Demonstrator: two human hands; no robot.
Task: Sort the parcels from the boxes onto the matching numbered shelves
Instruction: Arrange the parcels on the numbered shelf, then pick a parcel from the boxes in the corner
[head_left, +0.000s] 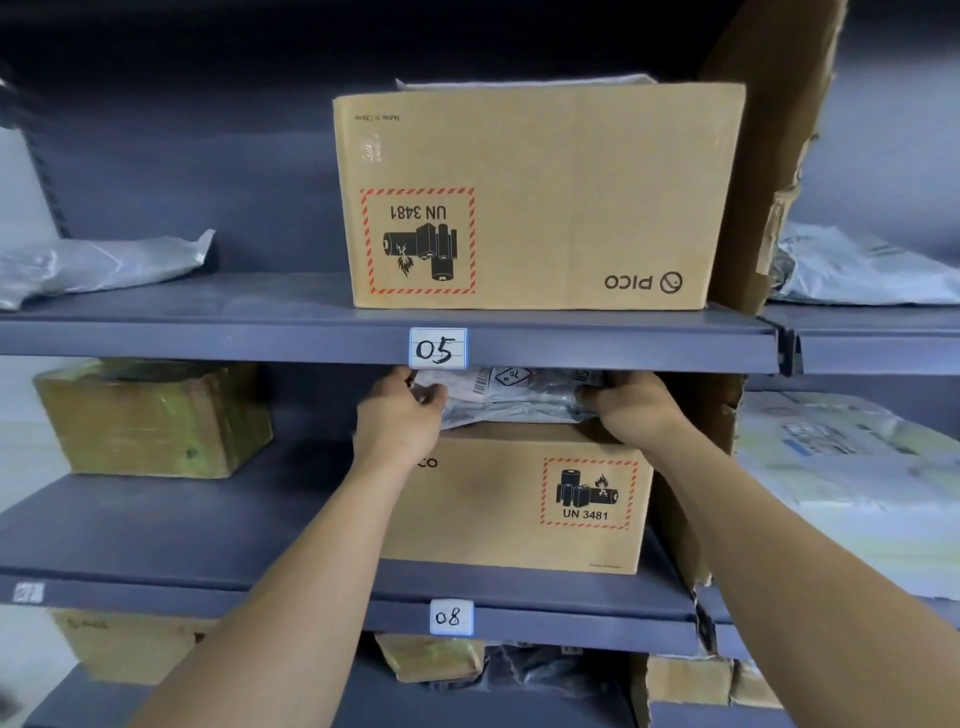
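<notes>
A grey plastic parcel (511, 397) with a barcode label lies on top of a brown PICO carton (514, 504) that stands on the shelf marked 08 (451, 617). My left hand (402, 410) grips the parcel's left end and my right hand (631, 402) grips its right end. The parcel sits just under the edge of the shelf marked 05 (438, 348). A second PICO carton (530, 197) stands upside down on shelf 05.
A grey bag (98, 265) lies at the left of shelf 05. A taped brown box (156, 418) sits at the left of shelf 08. A torn cardboard divider (758, 208) stands at the right, with plastic parcels (852, 457) on the neighbouring shelves. More boxes (431, 657) sit below.
</notes>
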